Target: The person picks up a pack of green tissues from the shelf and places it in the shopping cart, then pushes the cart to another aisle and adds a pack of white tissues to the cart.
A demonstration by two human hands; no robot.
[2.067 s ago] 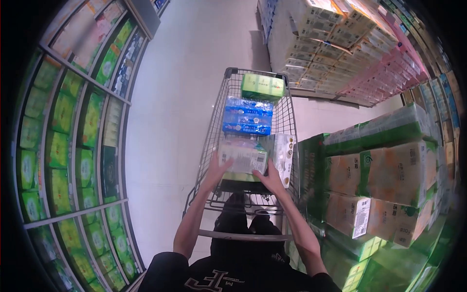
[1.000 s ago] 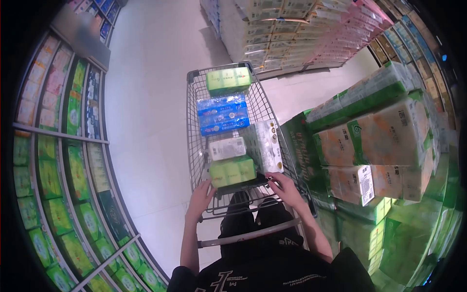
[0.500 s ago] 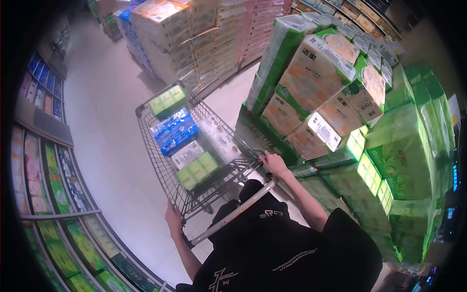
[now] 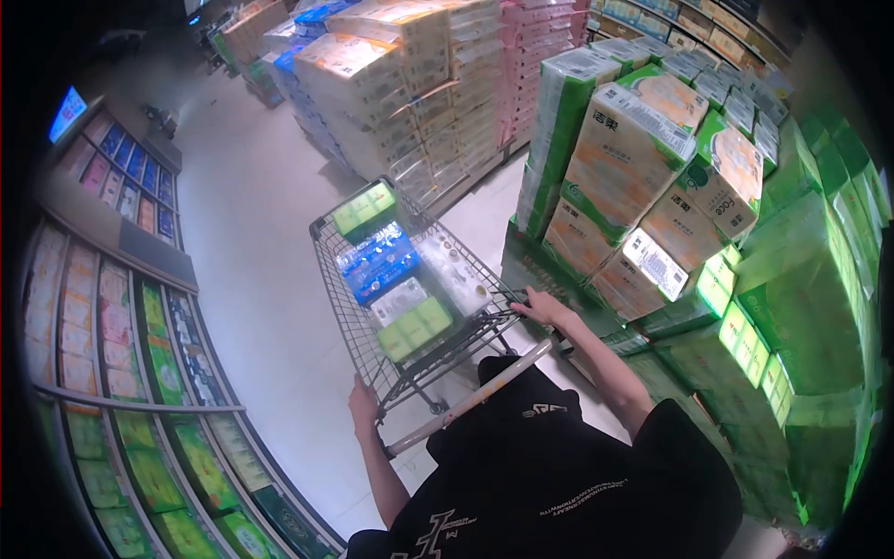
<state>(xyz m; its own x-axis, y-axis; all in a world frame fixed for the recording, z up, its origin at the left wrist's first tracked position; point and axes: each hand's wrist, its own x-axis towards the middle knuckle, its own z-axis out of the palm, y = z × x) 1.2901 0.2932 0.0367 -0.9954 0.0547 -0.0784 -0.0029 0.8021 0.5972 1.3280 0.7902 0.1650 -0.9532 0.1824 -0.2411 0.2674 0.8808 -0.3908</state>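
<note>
A metal wire shopping cart (image 4: 337, 270) stands before me, its pale handlebar (image 4: 475, 393) close to my body. My left hand (image 4: 364, 406) is closed round the cart's near left corner, while my right hand (image 4: 547, 308) grips the near right corner. Inside the basket, a green pack (image 4: 364, 208) lies at the far end. Nearer come a blue shiny plastic-wrapped pack (image 4: 378, 262), a long white pack (image 4: 453, 270) along the right side, a small whitish pack (image 4: 399, 304), and a second green pack (image 4: 414, 330) nearest me.
To the right rises a stack of white-and-green tissue packs (image 4: 619, 154), with green packs (image 4: 801, 298) beside it. Ahead stands a tall pile of pale wrapped packs (image 4: 372, 102). Shelves of packs (image 4: 121, 410) line the left, with a lit screen (image 4: 67, 115) above. Pale floor (image 4: 251, 233) runs along the cart's left.
The cart and surroundings have shifted rightward in view. More of the left shelves and a lit screen now show. Both hands keep their hold on the cart.
</note>
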